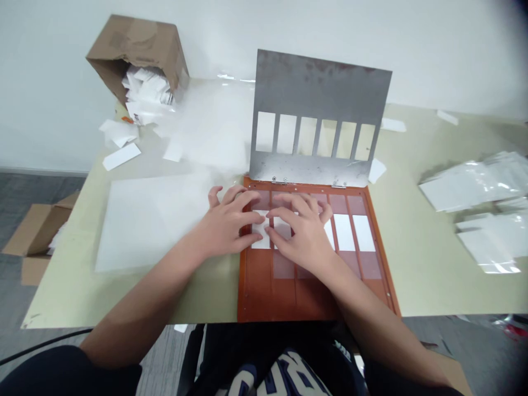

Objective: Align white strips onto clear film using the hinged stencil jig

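An orange-brown jig [264,300] with slots lies at the table's front edge, its grey metal frame [322,91] with several rectangular windows raised at the back. White cards sit in a row in the slots; the leftmost card [259,244] lies between my hands. My left hand [231,223] has its fingers spread over that card's left side, fingertips at or on it. From the right, my right hand [305,231] reaches across, fingers apart and bent, its thumb and forefinger tips near the same card's right edge. It partly hides the middle cards. Another white card [364,234] shows at the right end.
A translucent sheet stack [140,225] lies left of the jig. Behind it, a cardboard box [144,41] on its side spills white pieces. Clear-wrapped white card bundles [457,187] lie at the right. An open carton [41,231] stands on the floor at left.
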The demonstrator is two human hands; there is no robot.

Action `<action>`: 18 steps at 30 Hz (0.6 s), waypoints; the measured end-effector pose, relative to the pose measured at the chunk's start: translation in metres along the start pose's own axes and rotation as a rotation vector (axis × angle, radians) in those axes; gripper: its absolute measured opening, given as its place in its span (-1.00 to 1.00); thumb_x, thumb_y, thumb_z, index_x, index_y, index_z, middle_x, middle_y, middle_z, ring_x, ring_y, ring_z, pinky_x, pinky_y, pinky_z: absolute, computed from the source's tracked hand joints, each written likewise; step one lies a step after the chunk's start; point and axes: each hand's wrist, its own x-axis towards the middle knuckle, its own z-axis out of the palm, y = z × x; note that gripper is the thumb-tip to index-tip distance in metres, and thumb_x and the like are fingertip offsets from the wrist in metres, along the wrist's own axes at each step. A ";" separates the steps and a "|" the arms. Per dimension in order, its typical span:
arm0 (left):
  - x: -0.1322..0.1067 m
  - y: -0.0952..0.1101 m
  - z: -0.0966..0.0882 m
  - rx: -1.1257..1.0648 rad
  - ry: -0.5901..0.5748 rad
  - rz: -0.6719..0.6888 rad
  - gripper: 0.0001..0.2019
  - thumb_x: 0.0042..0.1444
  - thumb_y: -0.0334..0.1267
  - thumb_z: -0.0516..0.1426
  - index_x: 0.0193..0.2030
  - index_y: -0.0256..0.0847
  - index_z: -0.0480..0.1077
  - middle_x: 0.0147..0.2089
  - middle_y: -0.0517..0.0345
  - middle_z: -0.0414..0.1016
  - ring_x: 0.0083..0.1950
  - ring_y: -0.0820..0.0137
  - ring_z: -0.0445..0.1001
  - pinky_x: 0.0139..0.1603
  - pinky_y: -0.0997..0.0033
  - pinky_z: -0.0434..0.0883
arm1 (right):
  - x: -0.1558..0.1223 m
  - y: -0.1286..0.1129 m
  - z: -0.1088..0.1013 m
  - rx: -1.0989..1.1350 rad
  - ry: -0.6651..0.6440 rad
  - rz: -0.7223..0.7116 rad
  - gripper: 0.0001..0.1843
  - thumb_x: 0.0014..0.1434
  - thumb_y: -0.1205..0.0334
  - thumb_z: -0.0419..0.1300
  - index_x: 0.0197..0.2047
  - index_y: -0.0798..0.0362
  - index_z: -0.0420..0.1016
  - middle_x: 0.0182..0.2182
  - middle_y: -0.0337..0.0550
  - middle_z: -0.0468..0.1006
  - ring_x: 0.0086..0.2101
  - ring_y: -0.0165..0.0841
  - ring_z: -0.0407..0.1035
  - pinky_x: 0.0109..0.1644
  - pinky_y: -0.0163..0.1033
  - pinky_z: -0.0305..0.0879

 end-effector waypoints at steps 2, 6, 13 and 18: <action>0.000 0.002 0.001 -0.005 0.003 -0.016 -0.80 0.19 -0.06 0.15 -0.17 -0.03 0.54 0.19 0.01 0.37 0.25 -0.02 0.21 0.23 -0.28 -0.10 | 0.000 0.001 0.000 0.029 -0.010 0.010 -0.79 0.18 0.13 0.21 -0.11 -0.17 0.56 0.14 -0.13 0.43 0.10 0.00 0.20 0.12 0.19 -0.14; -0.001 0.007 0.001 -0.031 0.009 -0.088 -0.84 0.15 -0.10 0.18 -0.20 -0.04 0.54 0.26 0.01 0.31 0.28 -0.06 0.17 0.25 -0.32 -0.12 | 0.003 0.004 0.000 -0.008 -0.094 0.027 -0.54 0.19 0.06 0.17 0.17 -0.18 0.42 0.28 -0.03 0.26 0.18 0.12 0.08 0.10 0.28 -0.08; 0.002 0.013 -0.002 -0.086 0.025 -0.248 -0.52 -0.05 -0.05 0.28 0.04 -0.01 0.35 0.37 -0.07 0.15 0.35 -0.13 0.05 0.25 -0.46 -0.19 | 0.009 0.008 -0.005 -0.164 -0.206 -0.006 -0.47 0.21 -0.06 0.12 0.23 -0.21 0.37 0.36 0.01 0.06 0.23 0.22 -0.03 0.10 0.47 -0.08; 0.002 0.011 0.000 -0.068 0.052 -0.317 -0.20 -0.15 0.04 0.32 0.23 -0.06 0.16 0.40 -0.18 0.07 0.37 -0.19 0.00 0.27 -0.48 -0.30 | 0.007 0.007 -0.006 -0.112 -0.174 -0.012 -0.61 0.21 -0.02 0.15 0.09 -0.20 0.51 0.34 -0.04 0.15 0.25 0.20 -0.02 0.14 0.53 -0.21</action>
